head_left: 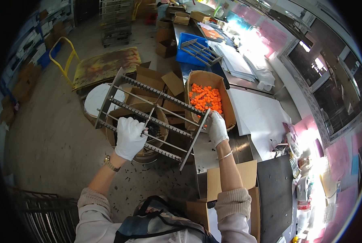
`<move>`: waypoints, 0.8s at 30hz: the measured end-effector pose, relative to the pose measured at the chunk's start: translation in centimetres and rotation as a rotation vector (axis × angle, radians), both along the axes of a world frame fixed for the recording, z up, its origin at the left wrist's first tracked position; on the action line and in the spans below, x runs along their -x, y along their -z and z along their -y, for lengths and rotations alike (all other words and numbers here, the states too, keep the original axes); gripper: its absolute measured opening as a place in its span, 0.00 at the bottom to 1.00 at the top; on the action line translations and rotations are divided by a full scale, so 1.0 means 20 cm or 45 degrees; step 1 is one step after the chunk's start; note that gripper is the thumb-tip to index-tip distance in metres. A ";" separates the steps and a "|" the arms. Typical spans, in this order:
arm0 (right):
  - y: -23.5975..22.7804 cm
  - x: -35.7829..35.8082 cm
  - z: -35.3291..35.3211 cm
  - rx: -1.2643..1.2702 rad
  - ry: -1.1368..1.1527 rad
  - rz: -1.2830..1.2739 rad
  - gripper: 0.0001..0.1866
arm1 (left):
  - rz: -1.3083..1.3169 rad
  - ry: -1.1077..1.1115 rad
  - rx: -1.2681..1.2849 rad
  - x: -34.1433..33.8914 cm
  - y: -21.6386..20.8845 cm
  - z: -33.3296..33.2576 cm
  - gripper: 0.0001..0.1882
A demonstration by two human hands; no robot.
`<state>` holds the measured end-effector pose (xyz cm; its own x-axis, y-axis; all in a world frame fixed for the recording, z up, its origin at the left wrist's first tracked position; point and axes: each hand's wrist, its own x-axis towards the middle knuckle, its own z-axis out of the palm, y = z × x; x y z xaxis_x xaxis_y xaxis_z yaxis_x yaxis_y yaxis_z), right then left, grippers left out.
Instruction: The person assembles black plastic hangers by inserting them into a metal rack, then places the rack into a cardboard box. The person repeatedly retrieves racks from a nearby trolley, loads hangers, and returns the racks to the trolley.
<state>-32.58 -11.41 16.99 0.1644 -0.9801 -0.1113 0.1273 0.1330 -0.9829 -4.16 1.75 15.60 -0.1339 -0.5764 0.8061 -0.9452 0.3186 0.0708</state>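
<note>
A metal rack [195,139] with crossing rods and several notched bars is held up in front of me, tilted. My left hand [129,137], in a white glove, is closed around a rod near the rack's middle. At the right end bar, my right hand [218,128], also gloved, has its fingers closed on the upper corner; its fingertips are partly hidden. Small orange pieces [205,99] lie in an open carton [228,106] just beyond my right hand. Beneath the rack, partly covered by it, stands a round container [161,141] with dark small pieces.
A blue bin [184,58] with another rack [201,52] sits farther along the metal bench. White sheets [256,117] cover the right side. A yellow-handled trolley [108,65] and white round lid [102,99] are at left. An open carton [235,168] is under my right forearm. Dark bits litter the floor.
</note>
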 end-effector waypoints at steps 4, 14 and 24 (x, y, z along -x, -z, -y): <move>0.15 -0.11 0.09 -0.009 0.011 0.284 0.08 | -0.006 -0.065 -0.023 0.00 0.05 0.02 0.10; 0.40 0.58 0.46 0.362 0.226 -1.003 0.14 | -0.075 -0.374 -0.254 -0.31 0.21 0.29 0.07; 0.60 -0.08 0.00 0.719 -0.137 -1.061 0.11 | -0.113 -0.402 -0.174 -0.25 0.26 0.49 0.06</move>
<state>-31.00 -11.46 5.08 0.3362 -0.9096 0.2442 -0.6134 -0.4082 -0.6761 0.75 -8.04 10.31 0.1352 -0.6814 0.7193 -0.9839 -0.0066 0.1787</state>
